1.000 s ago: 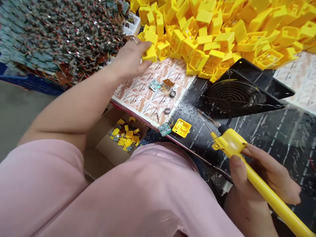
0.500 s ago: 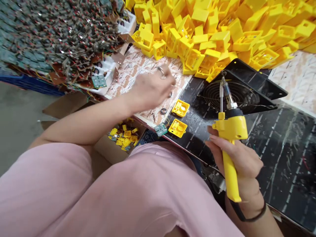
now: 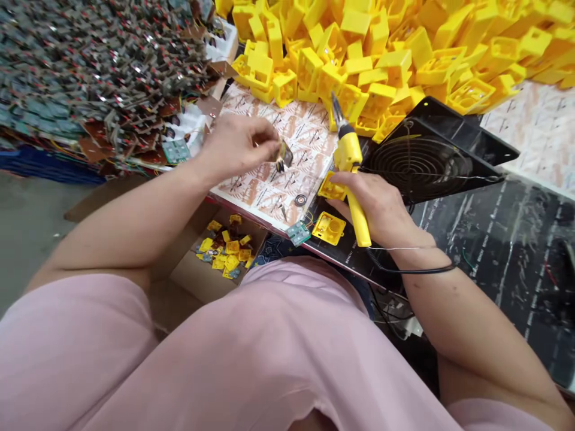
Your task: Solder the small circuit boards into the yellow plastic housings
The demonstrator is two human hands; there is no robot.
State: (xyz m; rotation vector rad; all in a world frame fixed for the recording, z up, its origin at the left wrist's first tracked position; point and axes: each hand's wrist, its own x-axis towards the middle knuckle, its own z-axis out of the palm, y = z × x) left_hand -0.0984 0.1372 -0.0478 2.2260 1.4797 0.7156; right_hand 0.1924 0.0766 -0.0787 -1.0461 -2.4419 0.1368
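Note:
My left hand (image 3: 242, 146) is above the patterned sheet, its thumb and fingers pinching a small dark electronic part (image 3: 284, 157) whose exact kind is blurred. In my right hand (image 3: 377, 203) is a yellow soldering gun (image 3: 349, 152), its metal tip pointing up and away. The fingers of that hand also reach a yellow plastic case (image 3: 331, 187), partly covered by them; whether they grip it I cannot tell. Nearer the bench edge lies another open yellow case (image 3: 329, 228), with a green circuit board (image 3: 298, 233) on thin wires beside it. A small round part (image 3: 300, 200) rests on the sheet.
A heap of yellow cases (image 3: 359, 66) covers the back. Circuit boards (image 3: 108, 84) are piled at the left. A black fan (image 3: 413, 161) stands beyond my right hand. Below the bench edge, a cardboard box (image 3: 188, 272) holds yellow pieces.
My left hand has moved left, and the small part now shows in its pinch. My right hand has carried the soldering gun left and away from me, to the farther yellow case.

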